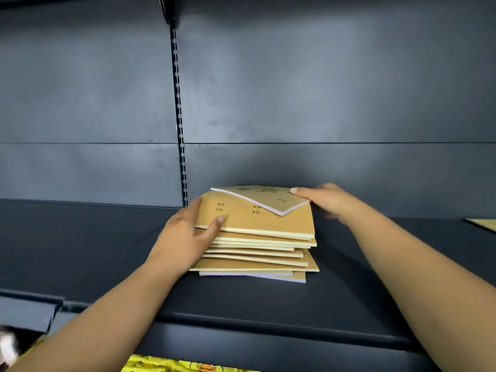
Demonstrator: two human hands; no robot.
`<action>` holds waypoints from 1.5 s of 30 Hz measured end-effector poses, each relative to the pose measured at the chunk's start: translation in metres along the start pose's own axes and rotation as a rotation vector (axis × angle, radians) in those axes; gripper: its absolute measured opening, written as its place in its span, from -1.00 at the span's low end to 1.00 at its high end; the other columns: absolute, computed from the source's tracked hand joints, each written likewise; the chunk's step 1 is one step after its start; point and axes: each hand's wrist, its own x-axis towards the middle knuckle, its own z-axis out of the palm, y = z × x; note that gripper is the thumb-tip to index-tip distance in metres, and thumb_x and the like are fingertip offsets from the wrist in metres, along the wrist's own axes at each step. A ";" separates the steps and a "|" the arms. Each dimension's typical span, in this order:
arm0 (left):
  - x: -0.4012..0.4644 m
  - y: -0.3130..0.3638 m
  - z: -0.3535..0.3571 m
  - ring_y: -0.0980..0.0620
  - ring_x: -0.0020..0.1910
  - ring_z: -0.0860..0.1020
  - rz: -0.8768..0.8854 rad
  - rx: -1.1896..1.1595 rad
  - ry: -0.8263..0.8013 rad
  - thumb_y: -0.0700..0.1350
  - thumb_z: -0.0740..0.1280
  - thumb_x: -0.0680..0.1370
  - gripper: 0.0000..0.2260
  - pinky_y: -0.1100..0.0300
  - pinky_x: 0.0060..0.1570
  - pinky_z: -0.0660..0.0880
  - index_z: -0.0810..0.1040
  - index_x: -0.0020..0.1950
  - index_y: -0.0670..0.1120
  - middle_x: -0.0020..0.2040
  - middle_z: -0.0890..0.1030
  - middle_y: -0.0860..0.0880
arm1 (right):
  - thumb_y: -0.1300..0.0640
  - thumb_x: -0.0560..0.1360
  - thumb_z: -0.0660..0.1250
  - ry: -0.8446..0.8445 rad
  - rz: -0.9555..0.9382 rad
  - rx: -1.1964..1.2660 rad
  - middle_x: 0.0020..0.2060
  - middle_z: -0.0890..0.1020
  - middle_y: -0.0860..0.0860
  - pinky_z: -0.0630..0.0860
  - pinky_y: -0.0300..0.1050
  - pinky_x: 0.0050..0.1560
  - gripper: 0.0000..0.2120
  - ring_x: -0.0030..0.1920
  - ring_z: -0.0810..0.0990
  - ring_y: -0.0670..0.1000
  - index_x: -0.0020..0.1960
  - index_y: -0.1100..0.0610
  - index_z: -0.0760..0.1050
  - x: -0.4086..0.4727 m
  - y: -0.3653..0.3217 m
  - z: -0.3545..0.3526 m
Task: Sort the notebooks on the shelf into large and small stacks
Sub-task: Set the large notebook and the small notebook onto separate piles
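Bare shelf (94, 237) lies open left of the notebook stack (257, 245); back panel (322, 103) closes behind.

A slotted upright (179, 116) runs down the dark back panel (322, 89) at twelve o'clock; yellow packaging (171, 366) lies at six.
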 end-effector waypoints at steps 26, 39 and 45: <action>0.011 -0.018 -0.013 -0.12 0.15 0.51 -0.424 -0.568 -0.008 0.14 0.34 0.46 -0.61 0.03 0.25 0.38 0.56 0.01 -0.19 0.08 0.59 -0.13 | 0.18 0.59 0.16 -0.050 0.266 0.606 -0.34 0.68 0.10 0.57 -0.09 -0.53 -0.78 -0.41 0.67 0.06 0.20 0.21 0.40 -0.066 0.021 -0.019; -0.062 -0.017 -0.071 0.10 -0.45 0.62 -0.451 -0.868 -0.305 -0.13 0.30 0.53 -0.91 0.33 -0.47 0.54 0.50 -0.12 -0.14 -0.35 0.65 -0.05 | 0.19 0.53 0.26 -0.060 0.201 0.531 -0.37 0.70 0.05 0.58 -0.12 -0.48 -0.88 -0.41 0.68 0.02 0.03 0.20 0.49 -0.113 0.027 -0.023; -0.053 0.005 -0.064 0.13 -0.61 0.54 -0.492 -0.745 -0.312 0.02 0.31 0.52 -0.78 0.35 -0.63 0.44 0.47 -0.05 -0.13 -0.41 0.58 -0.06 | 0.20 0.56 0.23 -0.029 0.195 0.535 -0.20 0.67 0.07 0.58 -0.14 -0.49 -0.91 -0.41 0.68 0.00 0.01 0.18 0.48 -0.137 0.020 -0.014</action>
